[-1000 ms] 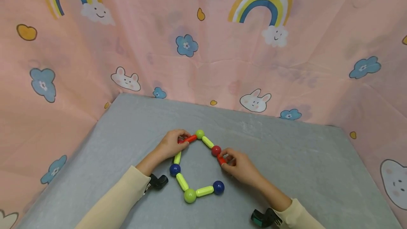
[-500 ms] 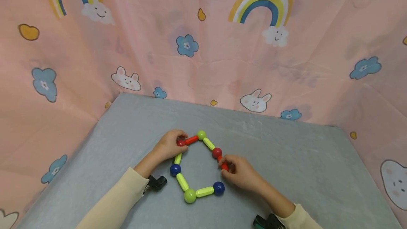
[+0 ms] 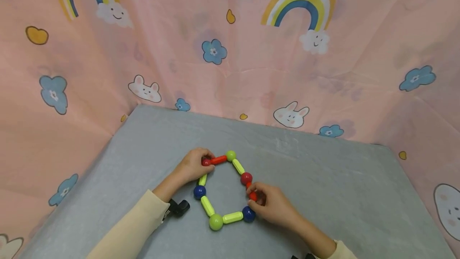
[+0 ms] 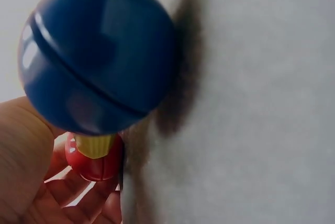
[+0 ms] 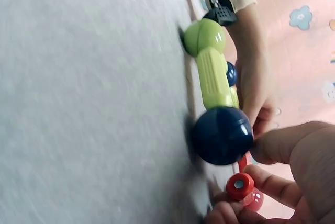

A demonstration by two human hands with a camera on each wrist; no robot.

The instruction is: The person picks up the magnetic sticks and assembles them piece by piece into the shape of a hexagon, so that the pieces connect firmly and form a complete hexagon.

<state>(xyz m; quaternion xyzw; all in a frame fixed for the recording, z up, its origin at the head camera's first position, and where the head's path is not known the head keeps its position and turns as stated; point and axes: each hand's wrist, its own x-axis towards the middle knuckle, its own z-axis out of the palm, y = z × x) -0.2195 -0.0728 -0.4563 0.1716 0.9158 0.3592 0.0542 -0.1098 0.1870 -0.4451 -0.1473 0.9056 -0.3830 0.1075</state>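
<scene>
A ring of toy balls and rods lies on the grey cloth. My left hand [image 3: 192, 166] grips the red ball [image 3: 206, 162] at the ring's upper left, from which a red rod [image 3: 218, 160] runs to a green ball [image 3: 231, 155]. On the right side, my right hand [image 3: 274, 205] pinches another red rod [image 3: 253, 196], joined to a second red ball [image 3: 246, 178]. That rod's metal-tipped end [image 5: 238, 184] is bare in the right wrist view, close to the blue ball [image 5: 222, 136]. My right thumb is at that ball's edge.
Lime rods [image 3: 207, 206] link the left blue ball [image 3: 199, 192] and the large green ball [image 3: 216, 222] at the front. Grey cloth [image 3: 323, 179] covers the table. A pink printed curtain [image 3: 172, 43] hangs behind and at the sides.
My right hand has moved toward me, swinging the red rod and its red ball down close to the right blue ball. My left hand has shifted its hold from the red rod to the red ball.
</scene>
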